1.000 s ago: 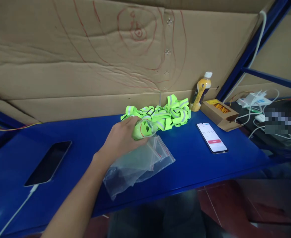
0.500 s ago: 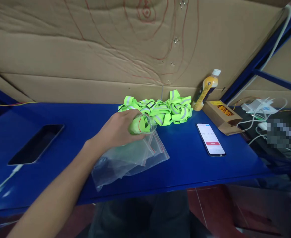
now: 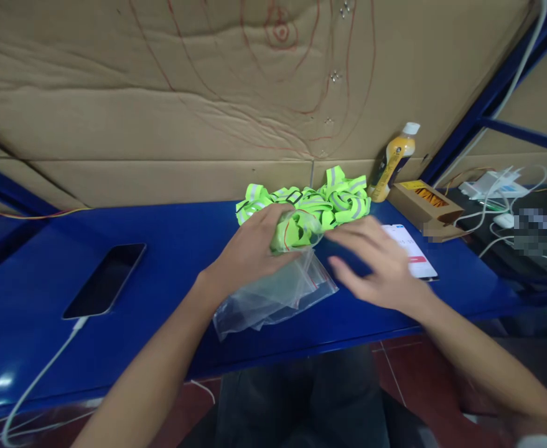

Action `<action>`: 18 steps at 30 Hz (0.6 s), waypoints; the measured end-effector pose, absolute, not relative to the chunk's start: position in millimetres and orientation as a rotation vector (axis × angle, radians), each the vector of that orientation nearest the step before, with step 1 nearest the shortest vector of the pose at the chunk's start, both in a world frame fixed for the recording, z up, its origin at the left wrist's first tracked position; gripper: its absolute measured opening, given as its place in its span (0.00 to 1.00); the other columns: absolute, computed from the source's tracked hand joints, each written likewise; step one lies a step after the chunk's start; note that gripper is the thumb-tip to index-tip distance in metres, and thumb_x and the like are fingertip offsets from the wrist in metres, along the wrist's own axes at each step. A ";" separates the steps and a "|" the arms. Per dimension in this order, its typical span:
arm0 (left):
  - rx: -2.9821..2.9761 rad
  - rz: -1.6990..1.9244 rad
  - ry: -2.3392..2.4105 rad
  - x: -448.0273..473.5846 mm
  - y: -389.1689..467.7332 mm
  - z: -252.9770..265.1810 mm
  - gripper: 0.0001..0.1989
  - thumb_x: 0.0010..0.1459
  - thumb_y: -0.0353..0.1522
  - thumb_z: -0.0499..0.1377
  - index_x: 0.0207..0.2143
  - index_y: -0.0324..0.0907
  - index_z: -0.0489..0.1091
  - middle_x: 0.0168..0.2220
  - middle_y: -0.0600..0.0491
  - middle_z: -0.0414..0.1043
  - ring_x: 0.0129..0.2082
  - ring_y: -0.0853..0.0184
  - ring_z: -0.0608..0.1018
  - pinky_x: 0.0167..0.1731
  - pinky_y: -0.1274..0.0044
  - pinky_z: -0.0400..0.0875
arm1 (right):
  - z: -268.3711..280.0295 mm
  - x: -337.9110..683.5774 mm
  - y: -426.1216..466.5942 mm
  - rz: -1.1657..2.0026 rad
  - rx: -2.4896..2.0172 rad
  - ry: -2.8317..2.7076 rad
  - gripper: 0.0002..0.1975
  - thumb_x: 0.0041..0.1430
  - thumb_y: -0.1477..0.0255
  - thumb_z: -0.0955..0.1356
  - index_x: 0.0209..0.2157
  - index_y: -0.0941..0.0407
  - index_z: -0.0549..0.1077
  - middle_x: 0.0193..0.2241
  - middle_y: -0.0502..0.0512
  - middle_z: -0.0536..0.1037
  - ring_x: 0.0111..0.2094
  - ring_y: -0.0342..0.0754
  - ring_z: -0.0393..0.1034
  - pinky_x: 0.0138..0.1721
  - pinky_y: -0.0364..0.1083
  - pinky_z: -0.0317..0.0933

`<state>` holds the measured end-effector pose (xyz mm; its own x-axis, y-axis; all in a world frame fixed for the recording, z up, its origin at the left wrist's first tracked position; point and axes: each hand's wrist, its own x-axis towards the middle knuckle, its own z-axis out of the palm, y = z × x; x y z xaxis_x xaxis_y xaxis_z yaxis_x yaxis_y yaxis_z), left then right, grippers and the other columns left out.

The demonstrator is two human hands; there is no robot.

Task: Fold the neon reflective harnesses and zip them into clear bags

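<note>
Right hand [image 3: 381, 264] entered, half-open, empty, just beside bagged green strap [image 3: 300, 230] | left hand [image 3: 253, 246] curled around it

In front of the silver-striped neon-green strap heap [image 3: 348, 199], the bare left hand [image 3: 257, 242] hides part of the gripped clear plastic bag [image 3: 301, 231]; the bottom edge cuts off the left forearm [image 3: 145, 367]. Below right of the heap, the motion-blurred bare right hand [image 3: 383, 264] covers part of the white-screened rectangular phone [image 3: 417, 249].
</note>
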<state>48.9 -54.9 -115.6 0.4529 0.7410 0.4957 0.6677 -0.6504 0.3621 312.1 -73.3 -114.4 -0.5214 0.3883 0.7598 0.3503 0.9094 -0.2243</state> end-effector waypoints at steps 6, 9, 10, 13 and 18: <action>2.568 1.043 1.293 46.2 -53.6 -113.9 0.29 0.58 0.41 0.70 0.57 0.43 0.65 0.56 0.41 0.77 0.57 0.47 0.80 0.57 0.58 0.77 | -119.3 259.9 -63.8 0.017 -0.469 -2.035 0.17 0.66 0.75 0.72 0.55 0.57 0.77 0.49 0.64 0.81 0.50 0.56 0.79 0.52 0.58 0.77; 2.601 1.015 1.360 43.5 -54.0 -115.8 0.25 0.62 0.43 0.68 0.55 0.43 0.64 0.53 0.41 0.78 0.55 0.48 0.81 0.53 0.59 0.79 | -114.6 253.3 -64.1 0.103 -0.449 -2.056 0.14 0.66 0.72 0.73 0.53 0.56 0.78 0.48 0.62 0.82 0.48 0.55 0.80 0.51 0.57 0.77; 2.617 0.999 1.367 42.3 -54.4 -116.1 0.23 0.63 0.43 0.66 0.54 0.43 0.64 0.52 0.41 0.78 0.53 0.48 0.82 0.52 0.59 0.79 | -112.2 251.4 -64.2 0.137 -0.435 -2.075 0.12 0.67 0.70 0.73 0.50 0.55 0.79 0.47 0.62 0.82 0.47 0.54 0.80 0.49 0.55 0.77; 2.658 0.979 1.349 37.4 -55.6 -115.3 0.19 0.66 0.44 0.63 0.51 0.44 0.65 0.50 0.42 0.79 0.49 0.50 0.83 0.47 0.62 0.79 | -103.6 242.6 -62.7 0.246 -0.409 -2.143 0.06 0.69 0.68 0.72 0.40 0.56 0.78 0.41 0.58 0.80 0.40 0.49 0.76 0.42 0.50 0.74; 2.697 1.098 1.405 29.9 -55.8 -114.8 0.14 0.68 0.42 0.60 0.49 0.45 0.66 0.43 0.47 0.80 0.41 0.55 0.83 0.39 0.68 0.75 | -98.0 223.9 -53.0 0.362 -0.347 -2.148 0.13 0.70 0.70 0.72 0.30 0.56 0.69 0.34 0.52 0.73 0.36 0.45 0.67 0.39 0.47 0.65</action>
<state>29.9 -55.8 -114.8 0.3930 0.6924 0.6051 0.7548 -0.6188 0.2179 223.9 -53.0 -98.0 -0.5534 0.3762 0.7431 0.1115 0.9176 -0.3815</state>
